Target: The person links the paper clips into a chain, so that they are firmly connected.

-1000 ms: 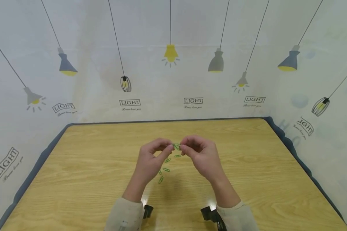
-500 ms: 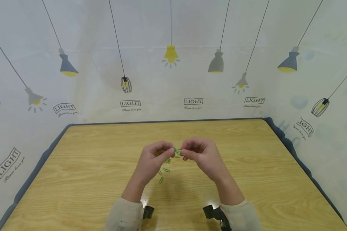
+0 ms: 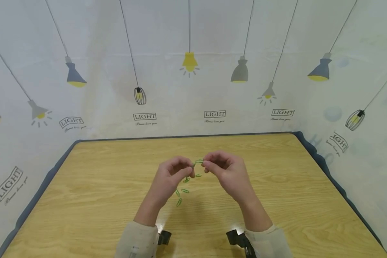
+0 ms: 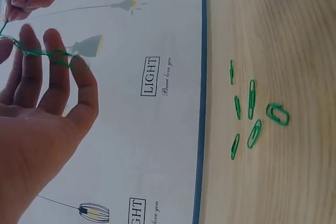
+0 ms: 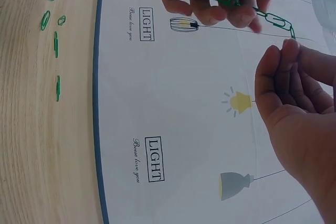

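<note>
Above the middle of the table, my two hands stretch a chain of green paper clips (image 5: 278, 21) between them. My left hand (image 3: 167, 182) pinches the chain between thumb and fingertips. Several linked clips (image 4: 58, 55) lie along its curled fingers in the left wrist view. With thumb and forefinger, my right hand (image 3: 233, 177) pinches a green paper clip (image 5: 293, 31) at the chain's other end; the fingertips hide most of that clip. Whether the clip is hooked to the chain I cannot tell. Below the hands, several loose green paper clips (image 3: 185, 191) lie scattered on the table.
The wooden table (image 3: 100, 200) has a dark blue edging (image 3: 180, 136) along its back. Behind it hangs a pale sheet (image 3: 167, 86) printed with lamps. Dark wrist devices (image 3: 237, 238) sit under both sleeves.
Both hands dipped slightly, then rose again. The right hand has shifted a little away from the left, and more of the green clips shows between them. The loose clips stay put.
</note>
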Tool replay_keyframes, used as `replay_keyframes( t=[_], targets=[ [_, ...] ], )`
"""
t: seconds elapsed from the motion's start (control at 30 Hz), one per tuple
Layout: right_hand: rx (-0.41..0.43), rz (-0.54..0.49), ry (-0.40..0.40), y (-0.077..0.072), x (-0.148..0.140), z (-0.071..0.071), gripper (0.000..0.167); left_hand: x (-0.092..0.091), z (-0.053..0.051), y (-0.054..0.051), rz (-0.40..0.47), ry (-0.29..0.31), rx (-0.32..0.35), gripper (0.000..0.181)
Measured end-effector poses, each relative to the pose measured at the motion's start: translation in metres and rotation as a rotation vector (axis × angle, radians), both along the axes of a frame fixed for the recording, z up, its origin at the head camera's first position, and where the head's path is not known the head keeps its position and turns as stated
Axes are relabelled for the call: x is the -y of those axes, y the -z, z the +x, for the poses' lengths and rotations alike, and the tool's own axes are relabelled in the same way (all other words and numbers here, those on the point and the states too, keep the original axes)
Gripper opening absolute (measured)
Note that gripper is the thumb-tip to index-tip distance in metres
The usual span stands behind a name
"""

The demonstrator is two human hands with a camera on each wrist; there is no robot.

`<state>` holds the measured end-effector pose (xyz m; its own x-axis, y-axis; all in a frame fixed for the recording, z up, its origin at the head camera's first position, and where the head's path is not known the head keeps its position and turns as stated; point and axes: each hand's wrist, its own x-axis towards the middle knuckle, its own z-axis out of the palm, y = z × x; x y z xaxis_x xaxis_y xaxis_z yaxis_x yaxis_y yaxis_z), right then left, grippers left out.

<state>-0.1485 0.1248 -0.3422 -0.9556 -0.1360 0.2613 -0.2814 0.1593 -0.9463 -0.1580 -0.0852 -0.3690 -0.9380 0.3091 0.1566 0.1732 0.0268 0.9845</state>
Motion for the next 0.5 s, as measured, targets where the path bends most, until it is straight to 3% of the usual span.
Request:
replay_keyframes(
  t=[0.13,0.23,0.5],
  targets=[
    [-0.036,-0.001,-0.01,-0.0026,0.0014,0.0023,0.006,-0.0012,0.001,0.0011,-0.02,0.066,-0.002,0.029],
    [-0.072,0.007,-0.018,-0.0039,0.002,0.0034,0.006,-0.0032,0.0023,0.0004,-0.022,0.072,-0.034,0.027],
    [-0.085,0.075,-0.024,-0.0027,0.0036,0.0023,0.005,-0.004,0.0026,0.002,-0.028,-0.046,-0.085,0.021]
  ],
)
